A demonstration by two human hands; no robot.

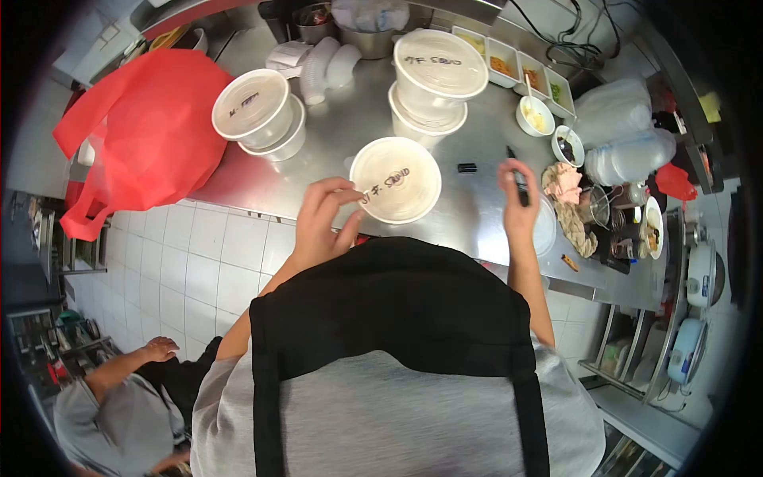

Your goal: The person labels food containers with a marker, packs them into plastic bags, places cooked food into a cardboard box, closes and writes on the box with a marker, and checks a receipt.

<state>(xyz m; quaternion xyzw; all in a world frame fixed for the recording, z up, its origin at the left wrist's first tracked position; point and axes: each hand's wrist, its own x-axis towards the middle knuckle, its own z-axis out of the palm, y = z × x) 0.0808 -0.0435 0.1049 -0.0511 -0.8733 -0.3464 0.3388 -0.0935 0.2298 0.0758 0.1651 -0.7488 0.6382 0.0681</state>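
Directly before me stands a white round tub with a lid point(405, 171), handwriting in black across its top. The fingertips of my left hand point(324, 213) rest at the left rim of this lid; the thumb is apart from the fingers, and nothing is gripped between them. My right hand point(518, 199) is closed around a black marker pen point(522, 188), its tip pointing up and away from me. The black pen cap point(466, 168) lies loose on the steel counter between the tub and my right hand.
Two tubs are stacked point(441, 67) behind, and two more point(253, 107) at left beside a red bag point(159, 127). Food trays point(501, 67), small bowls point(535, 117), a cloth point(572, 215) and jars line the right. Another person point(119, 421) is at lower left.
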